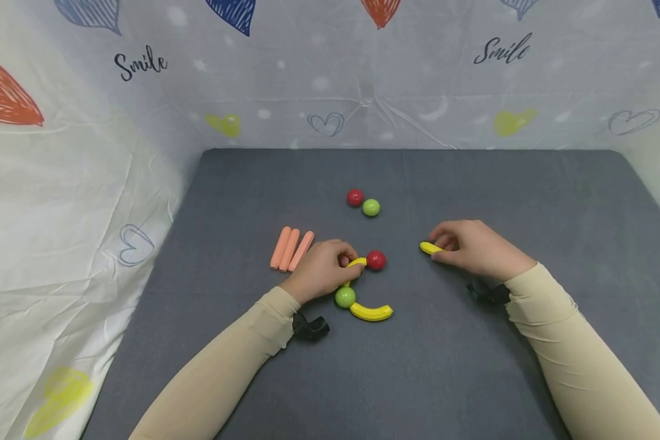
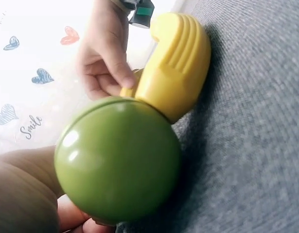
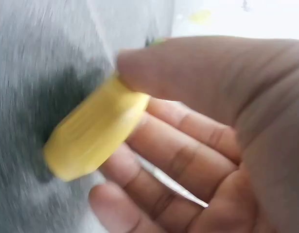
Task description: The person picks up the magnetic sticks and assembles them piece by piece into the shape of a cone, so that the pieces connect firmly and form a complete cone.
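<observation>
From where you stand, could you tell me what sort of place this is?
Probably a makeshift tabletop booth for filming handwork: a grey felt-like mat walled in by a crinkled heart-print "Smile" sheet, with toy pieces such as a green ball and orange sticks laid out.

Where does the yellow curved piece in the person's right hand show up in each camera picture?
Head: yellow piece right of centre, poking out left of the right hand.
Left wrist: not clearly seen, only that far hand.
Right wrist: yellow piece centre-left, pinched by fingers.
Shared landmark: the grey mat.
</observation>
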The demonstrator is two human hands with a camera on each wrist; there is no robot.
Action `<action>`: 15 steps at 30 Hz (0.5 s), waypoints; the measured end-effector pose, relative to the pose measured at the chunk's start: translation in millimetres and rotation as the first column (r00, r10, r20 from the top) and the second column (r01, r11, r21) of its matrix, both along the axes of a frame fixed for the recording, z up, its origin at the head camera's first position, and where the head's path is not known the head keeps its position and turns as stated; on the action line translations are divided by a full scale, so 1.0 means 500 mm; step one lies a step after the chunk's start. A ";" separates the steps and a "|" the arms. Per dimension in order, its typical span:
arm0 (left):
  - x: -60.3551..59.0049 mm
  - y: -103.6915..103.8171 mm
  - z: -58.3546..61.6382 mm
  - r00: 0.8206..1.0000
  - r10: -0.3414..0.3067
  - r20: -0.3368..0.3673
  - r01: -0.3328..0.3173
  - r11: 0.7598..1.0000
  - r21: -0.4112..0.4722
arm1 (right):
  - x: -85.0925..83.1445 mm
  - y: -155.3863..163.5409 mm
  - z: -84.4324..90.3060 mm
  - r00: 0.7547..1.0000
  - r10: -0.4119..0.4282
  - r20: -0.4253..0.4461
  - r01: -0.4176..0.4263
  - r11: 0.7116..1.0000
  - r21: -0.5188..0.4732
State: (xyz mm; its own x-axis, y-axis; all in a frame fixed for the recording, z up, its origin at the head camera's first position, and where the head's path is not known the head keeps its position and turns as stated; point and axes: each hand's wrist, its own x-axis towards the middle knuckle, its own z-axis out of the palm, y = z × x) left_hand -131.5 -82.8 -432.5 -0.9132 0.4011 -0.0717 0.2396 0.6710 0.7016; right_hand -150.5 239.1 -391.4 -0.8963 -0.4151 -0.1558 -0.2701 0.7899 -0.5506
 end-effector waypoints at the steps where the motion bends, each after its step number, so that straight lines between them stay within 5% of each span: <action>1: 0.000 0.000 0.000 1.000 0.001 -0.001 -0.001 1.000 -0.001 | 0.000 -0.004 -0.001 1.000 0.006 0.007 -0.006 1.000 -0.018; 15: 0.002 0.002 -0.002 0.999 0.016 -0.031 -0.016 1.000 -0.006 | 0.004 -0.052 -0.039 0.994 0.070 0.084 -0.051 0.975 -0.214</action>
State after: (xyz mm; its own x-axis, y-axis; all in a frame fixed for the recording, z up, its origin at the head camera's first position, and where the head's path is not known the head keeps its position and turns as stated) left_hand -130.5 -81.6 -433.4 -0.9214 0.3858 -0.0461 0.2499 0.6794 0.6899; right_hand -148.5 213.0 -411.1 -0.8547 -0.5004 -0.1383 -0.2549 0.6366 -0.7278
